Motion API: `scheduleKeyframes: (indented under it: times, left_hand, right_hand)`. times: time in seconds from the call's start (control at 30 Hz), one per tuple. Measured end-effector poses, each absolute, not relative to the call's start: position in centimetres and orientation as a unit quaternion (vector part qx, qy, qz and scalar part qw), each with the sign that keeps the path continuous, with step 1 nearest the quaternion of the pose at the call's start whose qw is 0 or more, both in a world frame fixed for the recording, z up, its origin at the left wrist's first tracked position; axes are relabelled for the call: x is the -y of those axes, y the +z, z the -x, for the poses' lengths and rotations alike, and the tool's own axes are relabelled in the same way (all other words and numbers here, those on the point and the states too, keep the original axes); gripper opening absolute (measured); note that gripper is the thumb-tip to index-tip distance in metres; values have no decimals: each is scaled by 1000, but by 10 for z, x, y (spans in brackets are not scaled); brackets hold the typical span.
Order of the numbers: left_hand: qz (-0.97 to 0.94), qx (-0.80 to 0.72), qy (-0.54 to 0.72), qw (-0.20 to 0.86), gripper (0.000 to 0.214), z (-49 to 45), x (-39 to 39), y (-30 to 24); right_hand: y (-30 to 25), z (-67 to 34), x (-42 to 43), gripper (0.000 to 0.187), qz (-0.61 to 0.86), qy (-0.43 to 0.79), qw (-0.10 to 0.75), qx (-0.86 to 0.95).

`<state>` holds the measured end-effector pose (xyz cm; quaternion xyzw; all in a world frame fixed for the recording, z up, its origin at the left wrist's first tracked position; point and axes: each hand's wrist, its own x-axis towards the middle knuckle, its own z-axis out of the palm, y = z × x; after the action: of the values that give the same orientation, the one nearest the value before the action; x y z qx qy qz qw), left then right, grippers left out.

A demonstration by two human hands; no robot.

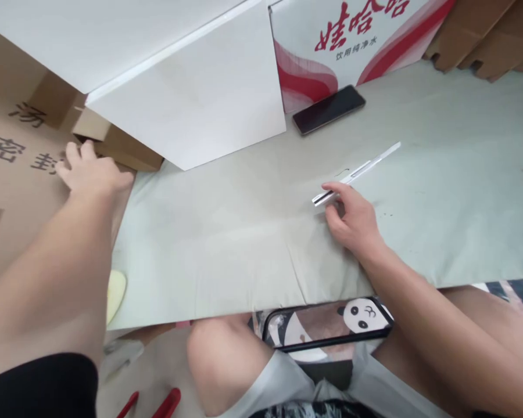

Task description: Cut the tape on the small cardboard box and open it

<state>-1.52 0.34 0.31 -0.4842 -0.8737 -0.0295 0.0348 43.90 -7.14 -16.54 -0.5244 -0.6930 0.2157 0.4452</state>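
My left hand (pixel 93 171) reaches far left with its fingers spread, at the near end of a small brown cardboard box (pixel 133 145). The fingertips are by a dark gap in that box; whether they touch it I cannot tell. My right hand (pixel 353 217) is closed, pinching a thin white strip (pixel 366 166) near its lower-left end between thumb and fingers. The strip slants up to the right, just over the pale green cloth (pixel 244 232). What exactly the strip is does not show.
A white box (pixel 192 104) stands behind the cloth's middle. A black phone (pixel 330 110) lies before a red-and-white printed carton (pixel 348 40). A large brown carton (pixel 9 162) is at left, folded cardboard (pixel 483 35) at back right. A panda-printed tray (pixel 322 325) sits between my knees.
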Motion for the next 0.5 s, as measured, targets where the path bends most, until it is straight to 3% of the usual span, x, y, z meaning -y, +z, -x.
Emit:
scheduleKeyframes:
  times: [0.13,0.33,0.5]
  left_hand:
    - [468,881,-57,42,61,26,-6,9]
    - [603,789,-66,95,34,4,25,20]
    - [682,726,-37,81,31,-4,73,19]
  right_hand:
    - [-163,-439,72,42,525,221,449,688]
    - [-162,-439,72,41,528,229,461,675]
    - [-159,-439,71,37,519,244,473,669]
